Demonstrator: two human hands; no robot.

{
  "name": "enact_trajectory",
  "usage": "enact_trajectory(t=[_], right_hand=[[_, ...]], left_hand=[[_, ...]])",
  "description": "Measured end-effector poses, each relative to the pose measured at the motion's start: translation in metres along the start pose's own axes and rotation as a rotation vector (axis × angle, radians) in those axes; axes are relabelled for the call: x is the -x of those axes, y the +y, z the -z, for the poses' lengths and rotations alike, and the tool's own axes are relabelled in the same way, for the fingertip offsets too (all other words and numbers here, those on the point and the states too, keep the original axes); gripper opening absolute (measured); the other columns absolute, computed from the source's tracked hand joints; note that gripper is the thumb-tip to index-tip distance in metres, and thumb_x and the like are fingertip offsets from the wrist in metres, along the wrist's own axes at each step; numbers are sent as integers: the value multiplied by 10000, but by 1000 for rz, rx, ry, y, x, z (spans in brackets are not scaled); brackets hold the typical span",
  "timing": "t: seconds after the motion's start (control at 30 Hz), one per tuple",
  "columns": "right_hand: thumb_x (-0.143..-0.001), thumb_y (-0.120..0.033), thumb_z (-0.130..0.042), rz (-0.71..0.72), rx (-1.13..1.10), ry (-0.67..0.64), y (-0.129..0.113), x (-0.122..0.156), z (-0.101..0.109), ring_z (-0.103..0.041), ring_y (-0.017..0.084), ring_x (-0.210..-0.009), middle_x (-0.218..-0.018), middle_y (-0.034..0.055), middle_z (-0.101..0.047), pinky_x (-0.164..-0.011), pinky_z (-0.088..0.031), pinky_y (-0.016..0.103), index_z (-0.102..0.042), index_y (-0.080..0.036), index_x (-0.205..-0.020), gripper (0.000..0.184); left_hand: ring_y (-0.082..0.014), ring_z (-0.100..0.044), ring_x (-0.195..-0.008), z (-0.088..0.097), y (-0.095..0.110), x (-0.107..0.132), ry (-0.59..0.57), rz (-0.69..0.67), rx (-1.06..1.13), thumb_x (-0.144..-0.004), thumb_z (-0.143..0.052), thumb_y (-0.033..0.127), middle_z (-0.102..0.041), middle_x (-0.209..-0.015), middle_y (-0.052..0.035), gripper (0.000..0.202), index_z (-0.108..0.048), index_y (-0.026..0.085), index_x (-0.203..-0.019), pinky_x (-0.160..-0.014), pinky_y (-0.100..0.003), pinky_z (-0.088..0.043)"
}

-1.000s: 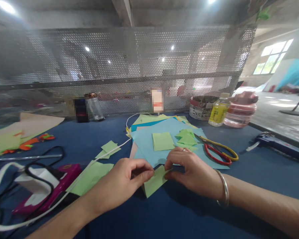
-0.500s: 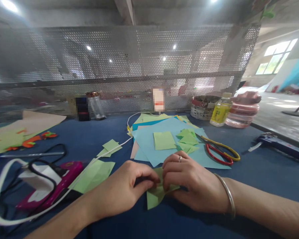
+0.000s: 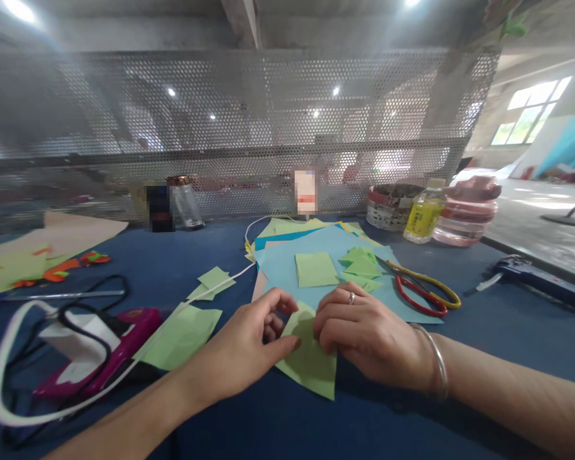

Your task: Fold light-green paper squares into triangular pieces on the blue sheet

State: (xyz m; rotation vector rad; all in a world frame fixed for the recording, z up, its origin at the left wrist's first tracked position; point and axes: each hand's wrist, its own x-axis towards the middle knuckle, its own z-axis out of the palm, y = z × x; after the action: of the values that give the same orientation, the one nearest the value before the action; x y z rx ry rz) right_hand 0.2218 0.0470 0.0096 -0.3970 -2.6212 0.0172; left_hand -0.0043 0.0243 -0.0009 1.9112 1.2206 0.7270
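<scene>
A light green square of paper (image 3: 307,358) lies turned cornerwise at the table's front, between my two hands. My left hand (image 3: 256,338) is at its left edge, thumb and index finger spread apart, the thumb tip touching the paper. My right hand (image 3: 367,335), wearing a ring and a bangle, has its curled fingers closed on the paper's right edge; its thumb is hidden. Just beyond, another green square (image 3: 315,269) and several folded green pieces (image 3: 361,265) rest on light blue sheets (image 3: 287,246).
Red-and-yellow-handled scissors (image 3: 424,291) lie right of the folded pieces. Farther right are a glue gun (image 3: 546,284), a yellow-labelled bottle (image 3: 424,214) and a pink jug (image 3: 467,214). On the left, a magenta power strip (image 3: 138,332), a white cable (image 3: 163,329) and green sheets (image 3: 184,335) lie.
The green paper has been turned and lies flatter, showing more of its surface. My left hand's thumb and index finger have moved apart from their pinch. The right hand stays at the right edge.
</scene>
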Motion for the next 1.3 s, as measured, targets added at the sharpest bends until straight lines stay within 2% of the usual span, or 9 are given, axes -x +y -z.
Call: enact_trajectory(t=[0.2, 0.33, 0.43, 0.53, 0.63, 0.77, 0.87, 1.3], right_hand=[[-812, -27, -414, -17, -10, -114, -8, -4, 4, -539, 199, -965, -960, 80, -653, -864, -374, 358, -583, -171, -1037, 316], [-902, -125, -494, 8, -79, -168, -10, -6, 5, -535, 197, -971, -935, 60, -677, -876, -373, 360, -636, -167, -906, 148], [-939, -221, -547, -34, -171, -173, -7, -6, 4, -548, 180, -964, -915, 44, -692, -876, -382, 338, -666, -180, -881, 138], [-912, -237, -608, -110, -273, -183, -5, -6, 2, -567, 166, -942, -904, 30, -691, -879, -391, 319, -687, -194, -885, 94], [-896, -229, -631, -223, -340, -185, -6, -7, 0, -578, 150, -891, -874, 30, -666, -868, -406, 294, -688, -178, -880, 78], [-866, -261, -667, -414, -291, -140, -11, -9, -6, -557, 153, -837, -835, 28, -623, -799, -423, 275, -665, -163, -801, 118], [-839, -270, -690, -507, -233, -132, -14, -11, -10, -542, 163, -817, -803, 23, -606, -766, -422, 280, -643, -164, -751, 145], [-787, -257, -743, -595, -236, -131, -16, -16, -14, -521, 177, -829, -798, 17, -591, -745, -402, 291, -652, -183, -742, 125]], left_hand=[[-112, -448, -593, -1, 1, 0, 63, -24, -13, -816, -548, 187, -515, -742, 46, 185, -498, 215, -992, -550, -226, -380], [-115, -398, -539, 2, 5, 3, 40, 16, -127, -827, -526, 222, -425, -608, 67, 85, -570, 208, -898, -499, -228, -313], [-116, -380, -520, 1, 9, 4, 3, 40, -175, -812, -520, 219, -383, -563, 68, 95, -612, 204, -829, -484, -231, -287], [-115, -398, -525, 0, 10, 5, 18, -11, -257, -776, -557, 215, -421, -599, 62, 70, -618, 211, -811, -496, -235, -294], [-121, -459, -580, 0, 11, 6, 4, -57, -329, -751, -600, 220, -510, -724, 50, 83, -611, 225, -834, -537, -241, -329], [-143, -508, -662, 2, 12, 7, -33, -50, -350, -746, -618, 208, -565, -819, 47, 137, -603, 242, -878, -600, -258, -354], [-154, -518, -692, 3, 12, 8, -36, -41, -350, -749, -638, 224, -578, -855, 43, 155, -600, 244, -897, -621, -268, -360], [-162, -526, -715, 4, 14, 10, -64, -28, -313, -758, -664, 238, -585, -881, 52, 183, -599, 264, -926, -636, -269, -363]])
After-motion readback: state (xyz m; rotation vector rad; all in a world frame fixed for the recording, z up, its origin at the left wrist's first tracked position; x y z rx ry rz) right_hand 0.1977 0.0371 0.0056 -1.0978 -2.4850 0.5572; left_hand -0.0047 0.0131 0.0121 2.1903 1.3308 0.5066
